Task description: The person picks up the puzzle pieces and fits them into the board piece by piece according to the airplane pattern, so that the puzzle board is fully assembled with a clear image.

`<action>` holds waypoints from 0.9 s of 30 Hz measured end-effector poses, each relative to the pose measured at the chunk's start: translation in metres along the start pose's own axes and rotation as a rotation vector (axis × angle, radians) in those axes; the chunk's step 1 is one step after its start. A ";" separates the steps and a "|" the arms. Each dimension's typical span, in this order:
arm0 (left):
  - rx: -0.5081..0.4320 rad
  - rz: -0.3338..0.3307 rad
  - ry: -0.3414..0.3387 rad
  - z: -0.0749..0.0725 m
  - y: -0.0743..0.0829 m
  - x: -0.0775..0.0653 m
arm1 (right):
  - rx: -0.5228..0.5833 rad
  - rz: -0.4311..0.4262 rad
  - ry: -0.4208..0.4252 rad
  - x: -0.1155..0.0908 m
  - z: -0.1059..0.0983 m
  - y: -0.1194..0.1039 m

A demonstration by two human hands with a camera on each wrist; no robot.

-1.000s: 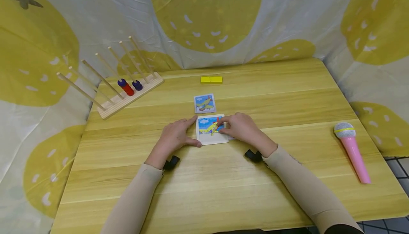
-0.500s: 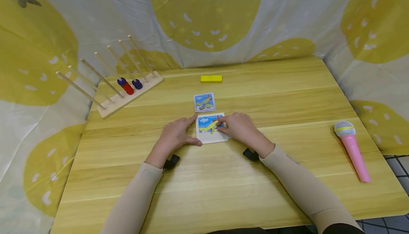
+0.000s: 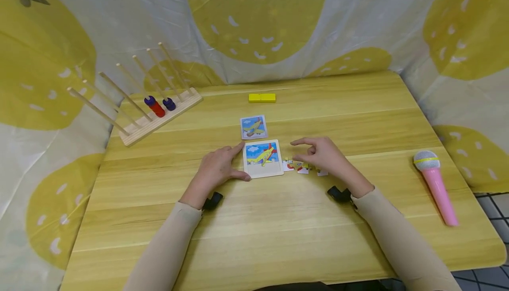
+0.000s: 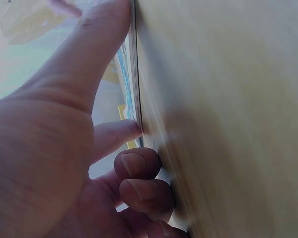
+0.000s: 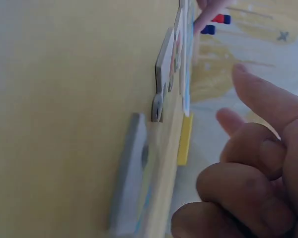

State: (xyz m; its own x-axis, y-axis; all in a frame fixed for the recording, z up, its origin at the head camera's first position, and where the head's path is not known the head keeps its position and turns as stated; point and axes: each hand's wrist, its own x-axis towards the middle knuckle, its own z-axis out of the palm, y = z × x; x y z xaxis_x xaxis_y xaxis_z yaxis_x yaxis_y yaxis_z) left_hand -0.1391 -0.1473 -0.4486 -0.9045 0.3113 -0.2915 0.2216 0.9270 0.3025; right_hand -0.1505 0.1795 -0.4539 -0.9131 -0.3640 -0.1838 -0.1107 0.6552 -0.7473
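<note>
A white-bordered jigsaw board (image 3: 263,170) lies on the table, its airplane picture in the upper part and a bare pale strip below. My left hand (image 3: 218,167) rests at its left side, thumb at the lower corner and index finger at the upper one. In the left wrist view, the left thumb (image 4: 89,54) lies along the board's edge. My right hand (image 3: 324,154) hovers to the right, index finger and thumb apart, the other fingers curled, holding nothing. Beneath it lie several loose jigsaw pieces (image 3: 303,170), partly hidden by the hand.
A small airplane picture card (image 3: 253,127) lies just behind the board, with a yellow block (image 3: 262,98) farther back. At the back left stands a wooden peg rack (image 3: 161,121) with red and blue beads. A pink toy microphone (image 3: 439,194) lies at the right.
My right hand has moved off the board to the right and its pinch has opened. The airplane's tail and the loose pieces are now uncovered. My left hand has stayed put.
</note>
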 end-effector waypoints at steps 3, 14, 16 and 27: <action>-0.002 -0.004 0.006 -0.002 -0.001 -0.001 | -0.017 0.000 -0.033 -0.007 0.000 0.007; -0.005 -0.015 -0.007 0.000 -0.001 -0.001 | -0.166 -0.015 -0.035 -0.013 0.014 0.008; -0.003 -0.012 -0.007 0.000 -0.001 -0.001 | -0.212 -0.018 -0.024 -0.013 0.015 0.006; -0.008 -0.004 -0.008 0.001 -0.001 0.000 | -0.347 -0.076 0.057 -0.016 0.021 -0.001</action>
State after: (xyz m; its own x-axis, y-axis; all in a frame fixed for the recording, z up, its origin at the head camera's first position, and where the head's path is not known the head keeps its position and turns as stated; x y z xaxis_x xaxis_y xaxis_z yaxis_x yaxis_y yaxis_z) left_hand -0.1389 -0.1479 -0.4498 -0.9026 0.3089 -0.2997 0.2148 0.9267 0.3083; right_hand -0.1276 0.1712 -0.4639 -0.9163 -0.3894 -0.0931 -0.2970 0.8170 -0.4942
